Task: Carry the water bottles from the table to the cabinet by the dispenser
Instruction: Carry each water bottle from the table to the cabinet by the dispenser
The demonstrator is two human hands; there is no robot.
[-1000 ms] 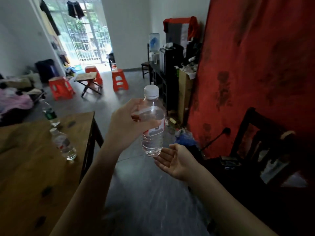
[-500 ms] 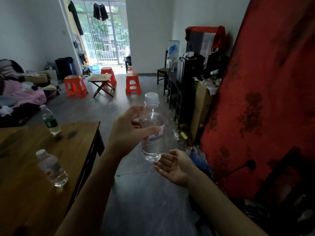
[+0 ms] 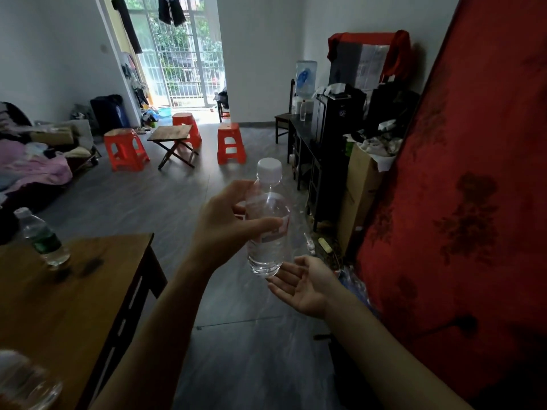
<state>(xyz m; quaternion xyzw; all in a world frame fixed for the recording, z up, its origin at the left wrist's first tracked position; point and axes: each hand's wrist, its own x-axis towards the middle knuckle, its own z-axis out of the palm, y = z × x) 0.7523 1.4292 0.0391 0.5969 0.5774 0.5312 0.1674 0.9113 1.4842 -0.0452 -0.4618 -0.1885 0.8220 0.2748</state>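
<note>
My left hand point(image 3: 228, 223) grips a clear water bottle point(image 3: 268, 220) upright around its middle, out over the floor, right of the table point(image 3: 74, 294). My right hand point(image 3: 305, 284) lies open, palm up, just under the bottle's base; I can't tell whether it touches. On the table at the left stands a green-label bottle point(image 3: 41, 236), and a blurred bottle point(image 3: 23, 380) sits at the near-left corner. Far right, the dispenser point(image 3: 305, 76) rises beside the dark cabinet point(image 3: 307, 155), where another small bottle point(image 3: 302, 109) stands.

Three orange stools point(image 3: 125, 149) ring a small folding table point(image 3: 173, 136); red cloth point(image 3: 473, 173) hangs right.
</note>
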